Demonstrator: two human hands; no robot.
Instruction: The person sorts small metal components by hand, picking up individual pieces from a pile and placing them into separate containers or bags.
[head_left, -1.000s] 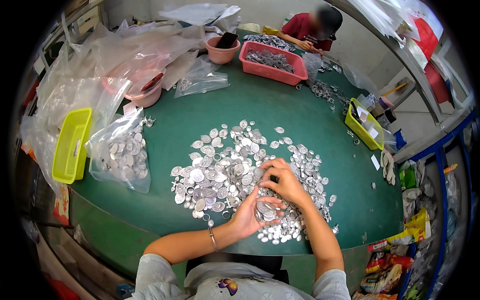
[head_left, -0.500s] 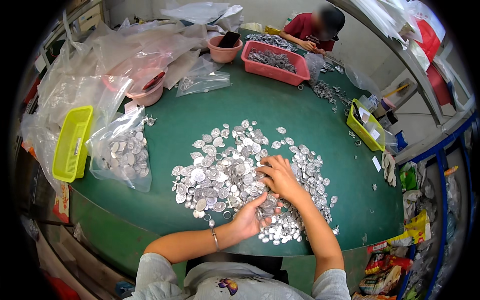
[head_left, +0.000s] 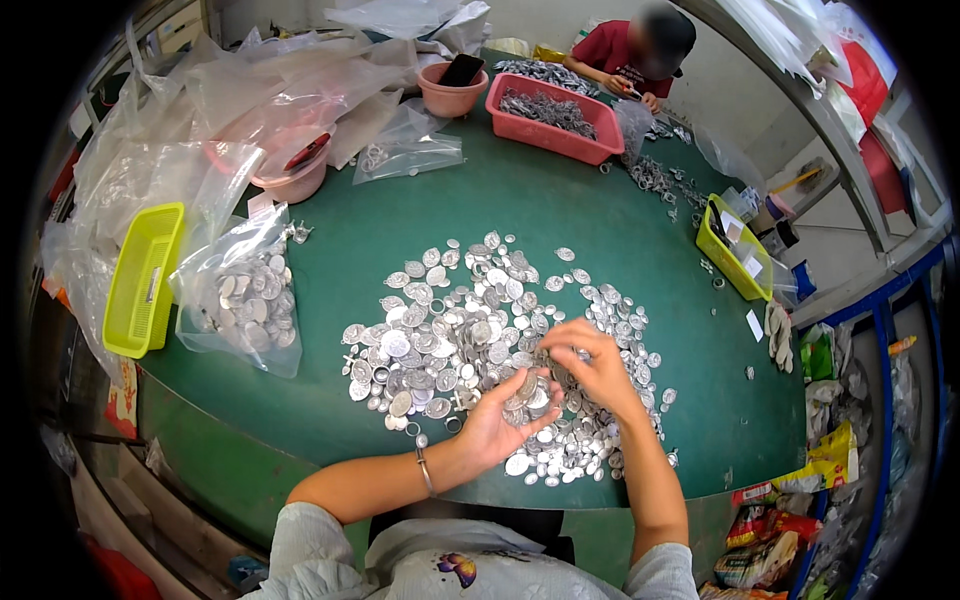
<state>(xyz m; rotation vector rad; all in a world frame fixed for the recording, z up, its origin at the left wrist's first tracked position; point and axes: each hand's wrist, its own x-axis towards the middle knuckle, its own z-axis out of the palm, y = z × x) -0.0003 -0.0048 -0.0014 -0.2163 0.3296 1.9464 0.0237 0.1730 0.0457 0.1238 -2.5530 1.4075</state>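
- Green table (head_left: 420,215), under everything at work.
- Pile of silver medals (head_left: 495,325), loose, near centre.
- Clear bag (head_left: 280,358), left of pile, silver discs (head_left: 255,308) inside.
- Left hand (head_left: 492,424): palm up, fingers cupped around a handful of medals (head_left: 530,397), above pile's near part.
- Right hand (head_left: 596,372): just right, fingers bent, narrow gap; cannot tell whether holding anything.

Left fingers (head_left: 507,388) cup silver medals (head_left: 528,398); right fingers (head_left: 575,333) above medal pile (head_left: 425,350).

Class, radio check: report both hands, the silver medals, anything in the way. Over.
Left hand cupping silver medals. Right hand curled beside it, grip unclear. Loose medal pile around both; no obstruction seen.
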